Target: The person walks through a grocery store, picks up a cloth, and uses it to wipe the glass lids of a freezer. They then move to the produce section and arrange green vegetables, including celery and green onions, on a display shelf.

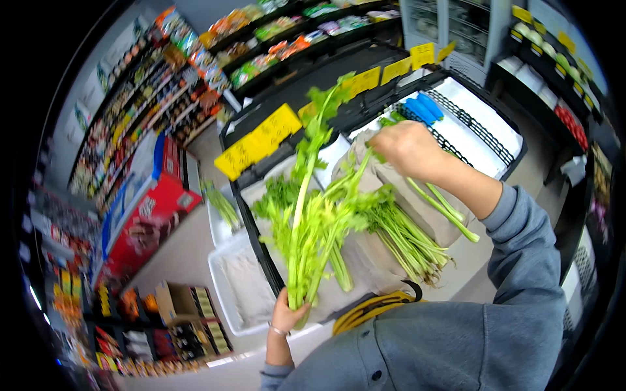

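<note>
Upright in front of me stands a bunch of celery (306, 241), with pale green stalks and leafy tops. My left hand (287, 314) is closed round its base. My right hand (409, 151) is closed above the display, its fingertips meeting a thin celery stem that leans out of the bunch. Below my right wrist lie several loose green stalks (450, 210) on beige cloth (407, 189). Thinner leafy greens with roots (407, 241) rest to the right of the celery. Darker leaves (277, 199) show behind its left side.
Yellow signs (267, 140) line the display's far edge. Blue items (424, 107) lie in a white-lined section at the right. White bins (241, 287) stand to the left, near a red chest freezer (156, 221). Stocked shelves (287, 49) run along the back.
</note>
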Demonstrator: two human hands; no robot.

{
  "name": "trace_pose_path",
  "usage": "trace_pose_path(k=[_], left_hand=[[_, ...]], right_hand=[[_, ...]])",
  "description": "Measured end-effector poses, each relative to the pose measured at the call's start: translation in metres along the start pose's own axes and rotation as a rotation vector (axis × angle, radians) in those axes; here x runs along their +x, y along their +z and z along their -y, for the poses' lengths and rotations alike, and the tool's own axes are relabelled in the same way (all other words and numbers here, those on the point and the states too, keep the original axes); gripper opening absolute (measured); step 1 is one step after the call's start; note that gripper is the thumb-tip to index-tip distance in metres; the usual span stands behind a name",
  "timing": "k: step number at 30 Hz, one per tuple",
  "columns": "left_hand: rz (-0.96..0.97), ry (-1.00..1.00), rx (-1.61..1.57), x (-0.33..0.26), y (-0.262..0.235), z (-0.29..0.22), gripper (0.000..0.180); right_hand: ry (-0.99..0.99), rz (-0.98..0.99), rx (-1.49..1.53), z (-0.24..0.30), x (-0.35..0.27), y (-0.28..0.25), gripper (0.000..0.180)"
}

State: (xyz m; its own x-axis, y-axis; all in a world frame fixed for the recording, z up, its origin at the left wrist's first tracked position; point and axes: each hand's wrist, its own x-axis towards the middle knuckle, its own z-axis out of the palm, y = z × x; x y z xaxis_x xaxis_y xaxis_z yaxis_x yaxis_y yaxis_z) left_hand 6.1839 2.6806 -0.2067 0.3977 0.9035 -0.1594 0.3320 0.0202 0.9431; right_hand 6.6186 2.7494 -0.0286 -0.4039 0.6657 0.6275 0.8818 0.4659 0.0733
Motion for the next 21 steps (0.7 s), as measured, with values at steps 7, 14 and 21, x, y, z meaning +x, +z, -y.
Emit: trace_pose_path(k=[7,14,21], left_hand=[[0.088,-0.048,0.048,0.014,0.07,-0.009,0.05],[0.251,-0.2,0.213,-0.026,-0.013,0.03,0.055],[-0.066,-0.329,0.039,-0.059,-0.056,0.076,0.035]], right_hand=[[0.832,-0.113,0.462,-0.044,-0.061,0.092,0.014],[1.003,-0.001,0.602,-0.081,-0.081,0.054,0.016],[1.147,-0.111,0.729,-0.118,-0.168,-0.018,0.017]])
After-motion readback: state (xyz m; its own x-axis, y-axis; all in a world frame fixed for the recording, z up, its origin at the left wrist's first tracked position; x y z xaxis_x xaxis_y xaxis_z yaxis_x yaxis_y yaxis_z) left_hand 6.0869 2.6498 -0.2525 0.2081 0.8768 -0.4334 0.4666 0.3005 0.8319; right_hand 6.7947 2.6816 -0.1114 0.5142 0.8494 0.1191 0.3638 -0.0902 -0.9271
